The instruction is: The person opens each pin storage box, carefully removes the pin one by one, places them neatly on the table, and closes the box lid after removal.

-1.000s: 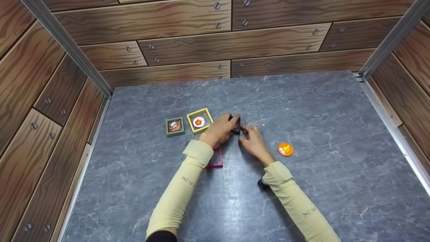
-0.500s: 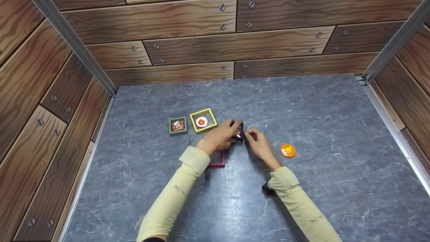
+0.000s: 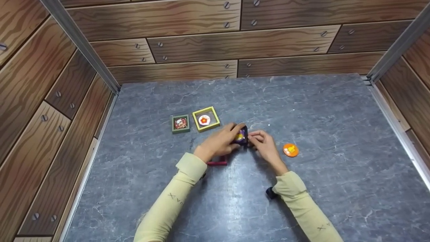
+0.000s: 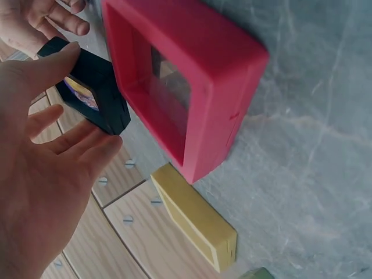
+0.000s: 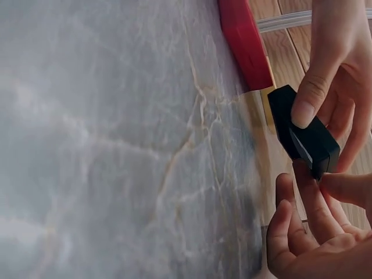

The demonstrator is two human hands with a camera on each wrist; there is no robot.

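Observation:
Above the table, my left hand [image 3: 217, 141] grips a small black square display frame [image 3: 245, 137], its thumb on one side and fingers on the other. Behind the frame's window shows a purple and yellow picture, glimpsed in the left wrist view on the tilted frame [image 4: 104, 75]. My right hand [image 3: 266, 145] meets the frame's right edge; in the right wrist view its thumb and forefinger pinch a dark bit at the corner of the frame [image 5: 321, 142]. Whether that bit is a clasp cannot be made out. A red frame [image 4: 232, 70] stands beside the left hand, partly hidden by it in the head view.
Beyond the left hand lie a yellow frame [image 3: 209, 127] holding a white disc with a red flower, and a green frame [image 3: 181, 131] with a red picture. An orange disc [image 3: 291, 150] rests to the right. Wood-patterned walls [image 3: 188, 43] enclose the grey table.
The head view has shifted slightly. Both hands have drawn the black frame a little nearer and to the right, and more of its picture shows. The right fingers stay at its edge.

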